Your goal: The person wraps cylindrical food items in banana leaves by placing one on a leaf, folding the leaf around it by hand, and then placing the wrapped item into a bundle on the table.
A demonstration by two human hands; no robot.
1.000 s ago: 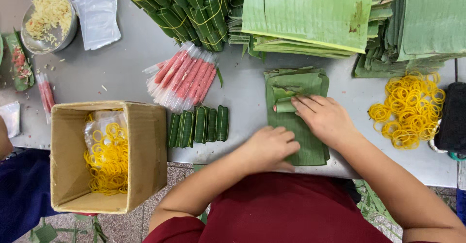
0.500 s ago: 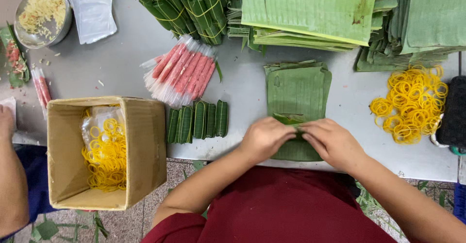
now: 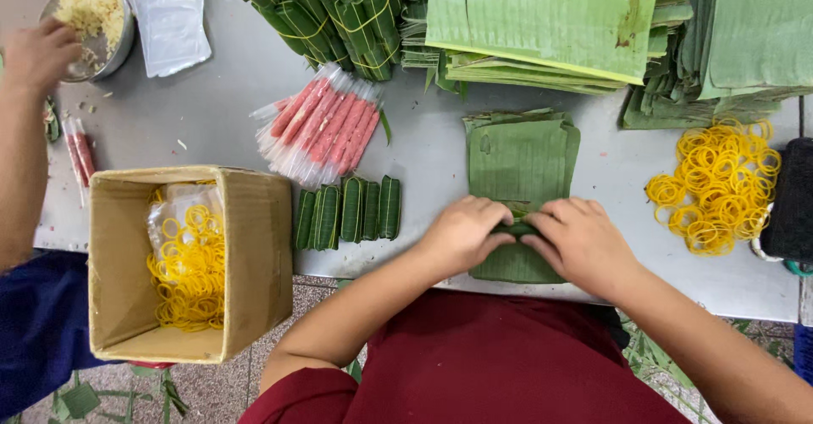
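— What have your hands got right now?

— Your left hand (image 3: pixel 461 236) and right hand (image 3: pixel 580 244) meet at the near end of the small stack of cut banana leaves (image 3: pixel 521 157). The fingers of both are curled down and pinching a tight green leaf roll (image 3: pixel 518 227) between them, fingertips almost touching. The roll lies crosswise on the leaf stack, near the table edge (image 3: pixel 406 265) in front of you.

— How do you roll it well?

— I'd say keep both thumbs pressing evenly so the roll stays as snug as the finished wraps (image 3: pixel 349 212) lined up just left of your left hand. Keep the ends square; a slanted roll would likely loosen.

— What's within reach?

— Yellow rubber bands (image 3: pixel 716 182) lie in a loose pile to your right, and the plastic-wrapped pink sausages (image 3: pixel 326 127) sit beyond the finished wraps. Another person's hand (image 3: pixel 34 51) is at the metal bowl (image 3: pixel 123 38), well apart from you.
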